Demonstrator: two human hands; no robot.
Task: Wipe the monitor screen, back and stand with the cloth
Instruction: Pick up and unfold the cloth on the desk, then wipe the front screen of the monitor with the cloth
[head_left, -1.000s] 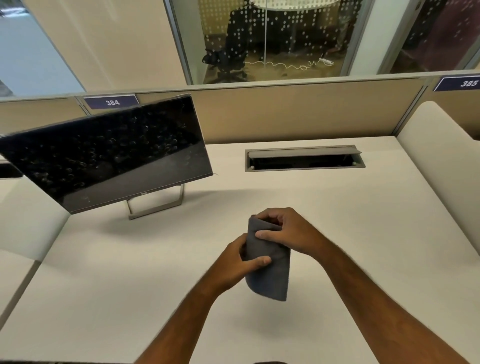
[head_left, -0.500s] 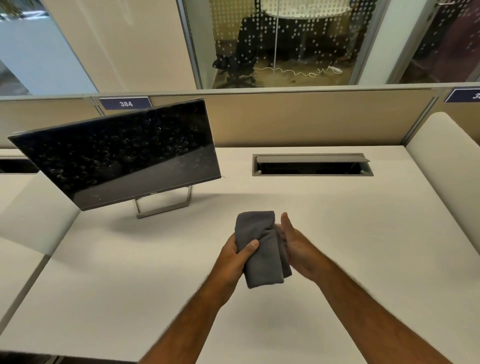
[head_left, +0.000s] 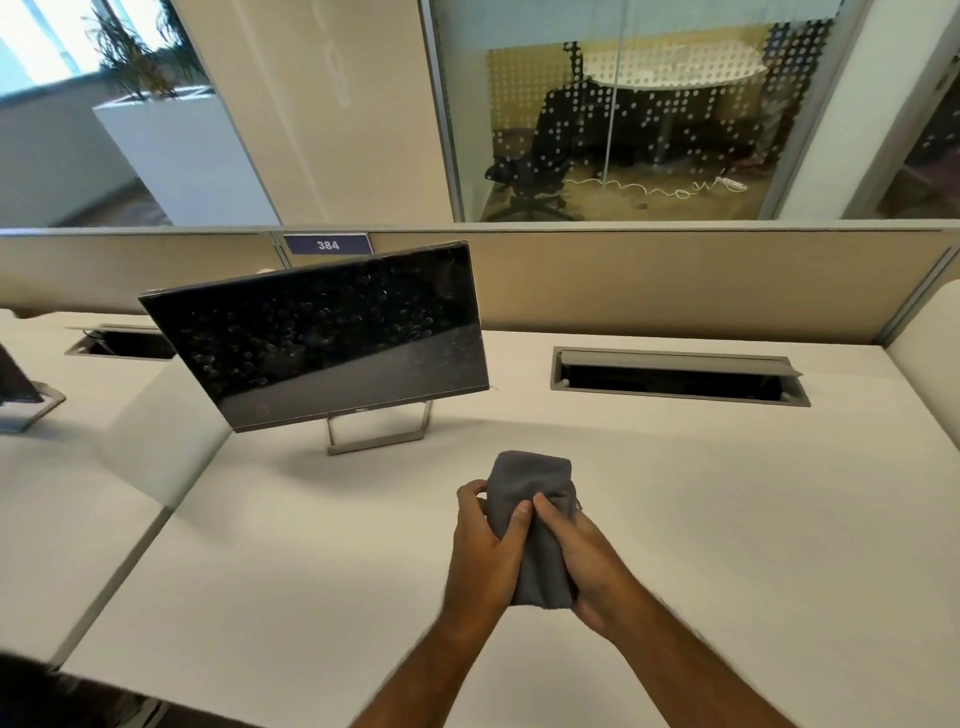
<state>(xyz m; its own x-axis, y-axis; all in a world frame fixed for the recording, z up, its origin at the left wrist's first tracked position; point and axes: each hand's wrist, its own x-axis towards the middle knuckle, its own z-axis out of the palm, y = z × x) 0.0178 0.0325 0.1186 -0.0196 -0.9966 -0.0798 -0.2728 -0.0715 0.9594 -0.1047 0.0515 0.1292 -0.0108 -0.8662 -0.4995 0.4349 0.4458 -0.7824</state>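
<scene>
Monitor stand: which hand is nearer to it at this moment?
Left. The left hand grips the cloth on the side facing the monitor stand; the right hand grips the cloth's far side, farther from the stand.

Office, numbered desk partition (head_left: 623, 280), monitor (head_left: 322, 332)

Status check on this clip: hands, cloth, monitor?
Left hand and right hand both grip folded cloth. Monitor untouched, smudged. Path clear.
</scene>
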